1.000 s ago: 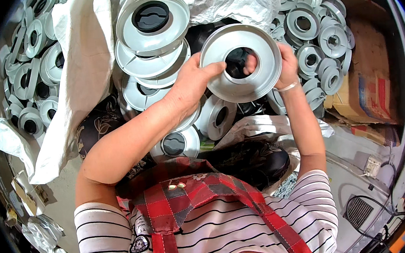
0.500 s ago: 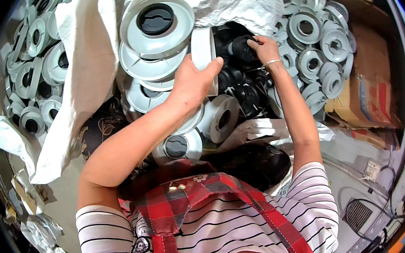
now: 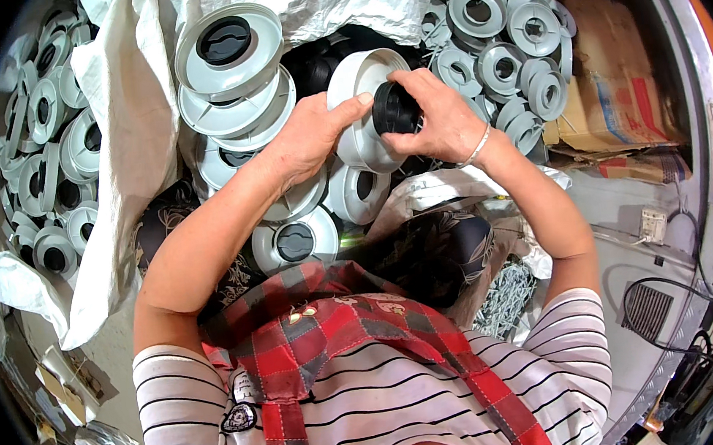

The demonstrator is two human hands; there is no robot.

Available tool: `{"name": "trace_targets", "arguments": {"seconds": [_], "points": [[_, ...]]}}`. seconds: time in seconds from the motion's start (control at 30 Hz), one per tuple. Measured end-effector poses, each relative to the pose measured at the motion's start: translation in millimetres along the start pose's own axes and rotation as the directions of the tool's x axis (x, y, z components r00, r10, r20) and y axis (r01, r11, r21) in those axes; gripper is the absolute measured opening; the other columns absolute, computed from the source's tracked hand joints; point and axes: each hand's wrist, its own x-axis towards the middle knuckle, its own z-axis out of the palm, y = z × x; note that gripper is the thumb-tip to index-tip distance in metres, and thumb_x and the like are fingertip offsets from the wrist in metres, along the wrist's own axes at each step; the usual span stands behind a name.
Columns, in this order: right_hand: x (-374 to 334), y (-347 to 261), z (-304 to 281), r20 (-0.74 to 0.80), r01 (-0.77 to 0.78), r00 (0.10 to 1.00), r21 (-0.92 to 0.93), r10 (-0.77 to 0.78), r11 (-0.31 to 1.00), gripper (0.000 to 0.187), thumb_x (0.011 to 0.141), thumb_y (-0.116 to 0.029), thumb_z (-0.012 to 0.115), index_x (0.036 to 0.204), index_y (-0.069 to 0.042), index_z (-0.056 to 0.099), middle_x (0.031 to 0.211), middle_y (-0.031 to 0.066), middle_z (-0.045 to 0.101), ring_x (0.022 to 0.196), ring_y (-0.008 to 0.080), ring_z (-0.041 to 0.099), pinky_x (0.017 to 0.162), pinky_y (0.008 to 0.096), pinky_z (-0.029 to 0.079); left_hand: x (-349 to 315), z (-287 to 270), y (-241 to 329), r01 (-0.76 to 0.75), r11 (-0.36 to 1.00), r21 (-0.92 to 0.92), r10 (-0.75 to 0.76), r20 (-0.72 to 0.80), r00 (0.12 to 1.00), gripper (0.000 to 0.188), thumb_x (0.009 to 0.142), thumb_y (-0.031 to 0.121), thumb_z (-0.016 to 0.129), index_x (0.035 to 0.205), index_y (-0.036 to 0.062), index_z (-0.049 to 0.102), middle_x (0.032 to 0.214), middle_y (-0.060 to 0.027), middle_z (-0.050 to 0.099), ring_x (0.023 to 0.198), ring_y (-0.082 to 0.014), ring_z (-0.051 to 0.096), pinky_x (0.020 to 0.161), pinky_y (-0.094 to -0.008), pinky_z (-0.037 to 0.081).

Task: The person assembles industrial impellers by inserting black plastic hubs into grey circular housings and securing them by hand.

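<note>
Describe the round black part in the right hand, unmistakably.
Above the red-and-grey checked fabric apron, the left hand holds a grey round plastic flange. At its right side is the round black plastic part, the only black piece gripped by the right hand.

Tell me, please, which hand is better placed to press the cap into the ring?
Probably the right hand: its thumb and fingers already grip the black cap, close to the ring. The left hand holds the ring's left side.
</note>
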Motion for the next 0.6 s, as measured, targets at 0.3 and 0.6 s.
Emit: {"name": "trace_targets", "arguments": {"seconds": [0.3, 0.6], "points": [[-9, -1, -15, 0.272, 0.511, 0.853, -0.261, -0.445, 0.819, 0.083, 0.043, -0.013, 0.08, 0.118, -0.006, 0.043, 0.109, 0.0106, 0.046, 0.101, 0.032, 0.047, 0.082, 0.0357, 0.048, -8, 5, 2, 0.164, 0.968, -0.189, -0.144, 0.114, 0.983, 0.038, 0.092, 0.027, 0.051, 0.112, -0.005, 0.051, 0.106, -0.011, 0.06, 0.094, -0.0174, 0.06, 0.083, -0.0353, 0.051], [-10, 19, 26, 0.437, -0.674, 0.63, 0.718, 0.642, 0.173, 0.048, 0.085, -0.043, 0.057, 0.097, 0.003, 0.056, 0.063, 0.005, 0.058, 0.051, 0.0157, 0.056, 0.049, 0.0275, 0.046, 0, 8, -13, -0.045, 0.995, 0.086, 0.043, 0.019, 0.999, 0.033, 0.088, 0.025, 0.058, 0.109, 0.0001, 0.054, 0.093, -0.0044, 0.059, 0.084, -0.0113, 0.056, 0.073, -0.029, 0.048]]}}
